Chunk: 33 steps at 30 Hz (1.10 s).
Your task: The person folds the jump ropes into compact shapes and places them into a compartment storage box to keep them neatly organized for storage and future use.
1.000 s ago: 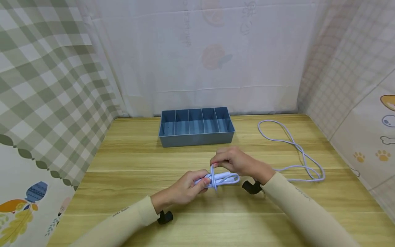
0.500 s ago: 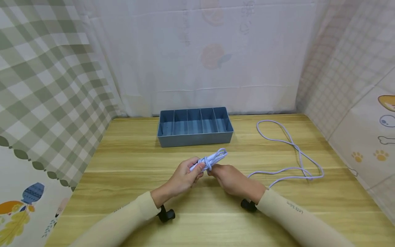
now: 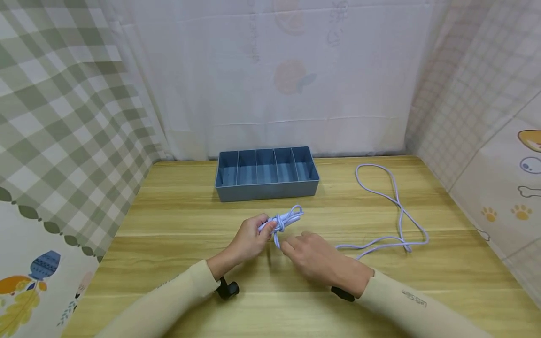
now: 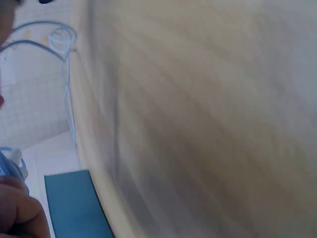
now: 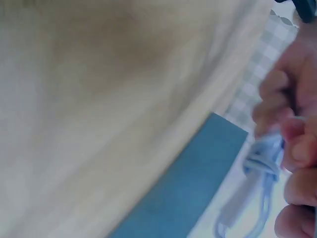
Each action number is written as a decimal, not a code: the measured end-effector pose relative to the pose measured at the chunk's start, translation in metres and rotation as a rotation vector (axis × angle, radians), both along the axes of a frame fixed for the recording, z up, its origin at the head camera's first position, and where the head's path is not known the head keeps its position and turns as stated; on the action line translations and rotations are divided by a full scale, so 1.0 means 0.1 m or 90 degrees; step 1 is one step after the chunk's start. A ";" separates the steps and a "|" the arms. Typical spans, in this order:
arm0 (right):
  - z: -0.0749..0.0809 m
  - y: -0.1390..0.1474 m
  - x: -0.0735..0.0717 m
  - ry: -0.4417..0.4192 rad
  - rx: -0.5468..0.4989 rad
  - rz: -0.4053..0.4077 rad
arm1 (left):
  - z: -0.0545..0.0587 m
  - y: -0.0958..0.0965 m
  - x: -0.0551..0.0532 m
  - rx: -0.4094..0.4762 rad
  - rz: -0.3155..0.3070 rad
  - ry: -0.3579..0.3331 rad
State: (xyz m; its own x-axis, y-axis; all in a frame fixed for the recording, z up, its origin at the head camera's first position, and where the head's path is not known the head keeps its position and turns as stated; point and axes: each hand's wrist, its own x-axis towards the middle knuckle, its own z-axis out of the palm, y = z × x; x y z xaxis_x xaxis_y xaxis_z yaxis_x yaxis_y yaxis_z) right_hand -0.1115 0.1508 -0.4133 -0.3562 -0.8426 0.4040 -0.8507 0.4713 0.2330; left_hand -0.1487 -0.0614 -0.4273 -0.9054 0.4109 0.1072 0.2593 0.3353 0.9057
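Left hand (image 3: 248, 240) grips the wrapped bundle (image 3: 289, 218) of pale-blue cord, held above the tabletop (image 3: 181, 206), nearer the person than the five-compartment blue-grey tray (image 3: 268, 191). Right hand (image 3: 313, 256), fingers curled, pinches a strand (image 3: 276, 240) hanging from the bundle's wrap. A further cord length (image 3: 399, 205) lies looped, crossing itself, right of the tray.
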 end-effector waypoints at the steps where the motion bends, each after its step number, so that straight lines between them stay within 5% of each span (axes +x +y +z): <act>1: 0.04 0.00 0.01 0.004 0.022 -0.004 | 0.00 -0.01 0.00 -0.008 -0.003 0.007; 6: 0.29 0.03 0.03 0.028 0.089 -0.010 | 0.01 -0.04 0.02 -0.045 -0.038 0.069; 12: 0.49 0.10 -0.07 0.115 0.019 0.041 | 0.03 -0.05 0.05 -0.057 -0.116 0.115; 18: 0.56 0.15 -0.21 0.088 -0.027 0.089 | 0.02 -0.07 0.09 -0.055 -0.199 0.128; 26: 0.51 0.18 -0.39 -0.103 -0.071 0.133 | -0.07 -0.12 0.12 -0.009 -0.325 0.133; 33: 0.40 0.27 -0.56 -0.397 -0.113 0.207 | -0.06 -0.12 0.14 0.043 -0.389 0.139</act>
State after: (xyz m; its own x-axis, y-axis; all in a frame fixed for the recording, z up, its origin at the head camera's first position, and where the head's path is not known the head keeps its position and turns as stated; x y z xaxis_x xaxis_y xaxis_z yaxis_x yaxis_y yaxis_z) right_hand -0.1676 0.1777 -0.3738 -0.3069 -0.8857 0.3482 -0.9042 0.1572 -0.3972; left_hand -0.1347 -0.0738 -0.4331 -0.4655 0.8305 0.3060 0.5658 0.0134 0.8244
